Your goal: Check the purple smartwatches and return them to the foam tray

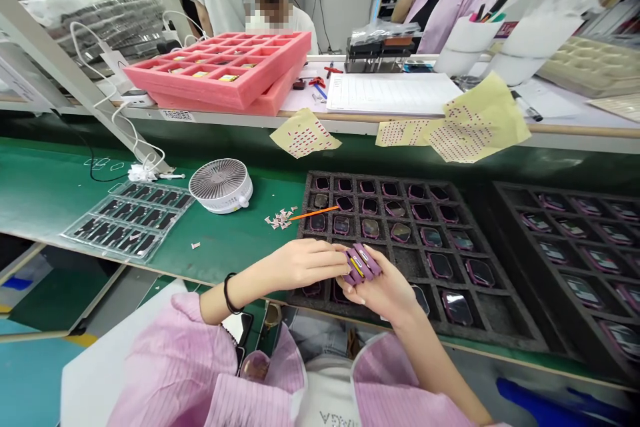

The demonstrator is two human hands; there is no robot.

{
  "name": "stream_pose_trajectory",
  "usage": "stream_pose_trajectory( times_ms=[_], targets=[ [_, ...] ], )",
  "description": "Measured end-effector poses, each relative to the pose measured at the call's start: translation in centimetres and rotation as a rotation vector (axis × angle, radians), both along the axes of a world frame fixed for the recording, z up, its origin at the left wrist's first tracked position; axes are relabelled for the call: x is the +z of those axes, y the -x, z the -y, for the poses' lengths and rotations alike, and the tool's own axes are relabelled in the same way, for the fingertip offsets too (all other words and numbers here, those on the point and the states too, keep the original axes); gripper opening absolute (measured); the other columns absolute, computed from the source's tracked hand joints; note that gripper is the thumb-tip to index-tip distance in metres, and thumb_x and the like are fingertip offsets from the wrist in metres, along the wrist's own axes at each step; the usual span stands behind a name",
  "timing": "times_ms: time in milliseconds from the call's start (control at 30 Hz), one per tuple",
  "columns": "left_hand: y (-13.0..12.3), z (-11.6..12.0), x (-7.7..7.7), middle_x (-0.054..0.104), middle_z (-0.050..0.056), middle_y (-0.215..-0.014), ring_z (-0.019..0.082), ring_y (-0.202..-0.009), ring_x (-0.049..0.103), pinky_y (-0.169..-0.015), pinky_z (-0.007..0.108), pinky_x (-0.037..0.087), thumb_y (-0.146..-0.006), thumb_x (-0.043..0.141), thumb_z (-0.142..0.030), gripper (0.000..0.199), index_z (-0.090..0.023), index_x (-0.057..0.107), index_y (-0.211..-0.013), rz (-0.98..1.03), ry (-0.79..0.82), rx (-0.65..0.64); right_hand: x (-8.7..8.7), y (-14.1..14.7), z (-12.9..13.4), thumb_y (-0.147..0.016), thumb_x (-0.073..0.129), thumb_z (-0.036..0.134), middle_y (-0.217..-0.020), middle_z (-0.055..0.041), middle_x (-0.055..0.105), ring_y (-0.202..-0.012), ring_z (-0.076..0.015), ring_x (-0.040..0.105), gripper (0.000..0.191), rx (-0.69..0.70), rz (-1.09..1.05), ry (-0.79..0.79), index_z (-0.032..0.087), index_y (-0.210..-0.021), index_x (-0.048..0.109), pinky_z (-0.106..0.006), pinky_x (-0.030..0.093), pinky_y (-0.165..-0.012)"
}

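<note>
My right hand (377,293) holds a purple rectangular frame (363,263), perhaps a smartwatch case, with a yellow strip showing inside it. The fingertips of my left hand (300,264) press against its left side. Both hands are above the near edge of a black foam tray (400,320), whose square pockets hold several dark, glossy, rounded-rectangular watch-like pieces with pink or purple rims. My hands hide the tray's near-left pockets. A black band circles my left wrist.
A second black tray (565,267) lies to the right on the green bench mat. To the left are a small white fan (219,185), an orange stick, and a clear tray of dark parts. A pink foam tray and yellow sticker sheets sit on the shelf beyond, with people behind it.
</note>
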State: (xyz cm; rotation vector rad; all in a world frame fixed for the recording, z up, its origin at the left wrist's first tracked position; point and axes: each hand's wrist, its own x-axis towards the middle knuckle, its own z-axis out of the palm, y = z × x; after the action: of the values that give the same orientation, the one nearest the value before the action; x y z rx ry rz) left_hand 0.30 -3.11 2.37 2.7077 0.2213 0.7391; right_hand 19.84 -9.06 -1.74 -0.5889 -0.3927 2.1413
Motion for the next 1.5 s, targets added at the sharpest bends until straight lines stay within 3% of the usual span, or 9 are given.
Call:
stream_pose_trajectory(
  times_ms=[200,333,567,667,1000,1133,1233,1333,1500],
  targets=[
    [-0.1,-0.1,1.3,0.072,0.007,-0.111,0.018,-0.106,0.063,-0.083,0.031,0.053,-0.101,0.028,-0.023,0.040,-0.021,0.067,-0.111,-0.266,-0.090,-0.042,-0.1,-0.3,0.3,-0.084,0.055,0.045,-0.070,-0.0016,0.062,-0.056,-0.0162,0.056,0.027,0.066,0.013,-0.005,0.019,-0.089,0.062,-0.024,0.033,-0.041],
    [-0.3,-0.1,1.3,0.071,0.008,-0.111,0.018,-0.106,0.062,-0.082,0.030,0.052,-0.101,0.030,-0.021,0.038,-0.021,0.067,-0.109,-0.228,-0.070,-0.085,-0.3,-0.7,0.3,-0.083,0.057,0.045,-0.066,-0.0013,0.062,-0.055,-0.0162,0.057,0.028,0.101,0.002,-0.004,0.018,-0.087,0.061,-0.024,0.035,-0.041],
    [-0.7,-0.4,0.9,0.067,0.009,-0.098,0.017,-0.091,0.062,-0.082,0.028,0.050,-0.090,0.058,-0.028,0.014,-0.019,0.068,-0.085,-0.108,0.394,-0.091,-1.0,-0.7,0.9,-0.085,0.060,0.043,-0.072,-0.0052,0.068,-0.059,-0.0185,0.064,0.029,0.157,0.082,-0.101,0.015,-0.092,0.062,-0.025,0.043,-0.044],
    [-0.7,-0.5,0.4,0.060,0.008,-0.096,0.016,-0.084,0.059,-0.072,0.026,0.049,-0.082,0.067,-0.037,0.022,-0.017,0.059,-0.077,-0.117,0.576,-0.038,-1.0,-0.5,1.5,-0.085,0.062,0.040,-0.073,-0.0047,0.069,-0.056,-0.0176,0.064,0.030,0.162,0.181,-0.167,0.016,-0.102,0.060,-0.027,0.046,-0.047],
    [-0.3,-0.7,-1.9,0.057,0.006,-0.092,0.012,-0.071,0.049,-0.058,0.021,0.039,-0.087,0.058,-0.041,0.029,-0.018,0.047,-0.073,-0.220,0.663,-0.051,-3.2,1.6,2.4,-0.084,0.065,0.041,-0.079,-0.0051,0.069,-0.055,-0.0159,0.064,0.031,0.040,0.238,-0.105,0.017,-0.103,0.061,-0.023,0.043,-0.042],
    [2.0,-2.7,-3.2,0.059,0.005,-0.085,0.013,-0.072,0.052,-0.061,0.021,0.040,-0.081,0.065,-0.046,0.034,-0.017,0.052,-0.071,-0.163,0.667,0.159,-3.5,1.4,1.9,-0.084,0.063,0.040,-0.089,-0.0087,0.071,-0.061,-0.0193,0.066,0.044,-0.046,0.182,-0.053,0.019,-0.122,0.056,-0.027,0.045,-0.046],
    [4.3,-4.7,-4.9,0.060,0.003,-0.074,0.014,-0.069,0.054,-0.066,0.024,0.041,-0.086,0.059,-0.043,0.034,-0.016,0.055,-0.066,-0.238,0.555,0.565,-3.1,0.7,1.5,-0.086,0.061,0.038,-0.093,-0.0097,0.071,-0.063,-0.0194,0.065,0.044,-0.077,0.172,-0.044,0.019,-0.125,0.056,-0.029,0.045,-0.051],
    [5.3,-5.8,-7.0,0.062,0.005,-0.087,0.015,-0.070,0.058,-0.066,0.025,0.041,-0.089,0.055,-0.038,0.026,-0.016,0.062,-0.076,-0.335,0.392,0.973,-2.7,0.3,1.3,-0.086,0.060,0.037,-0.092,-0.0096,0.071,-0.062,-0.0190,0.064,0.040,-0.117,0.175,-0.031,0.019,-0.122,0.059,-0.030,0.043,-0.052],
    [4.3,-6.5,-9.4,0.059,0.006,-0.108,0.018,-0.086,0.064,-0.070,0.026,0.046,-0.090,0.055,-0.029,0.016,-0.018,0.063,-0.098,-0.382,0.321,1.099,-2.6,0.3,1.1,-0.083,0.062,0.040,-0.091,-0.0089,0.072,-0.061,-0.0193,0.063,0.040,-0.126,0.160,-0.029,0.021,-0.119,0.062,-0.030,0.041,-0.052]
  ],
)
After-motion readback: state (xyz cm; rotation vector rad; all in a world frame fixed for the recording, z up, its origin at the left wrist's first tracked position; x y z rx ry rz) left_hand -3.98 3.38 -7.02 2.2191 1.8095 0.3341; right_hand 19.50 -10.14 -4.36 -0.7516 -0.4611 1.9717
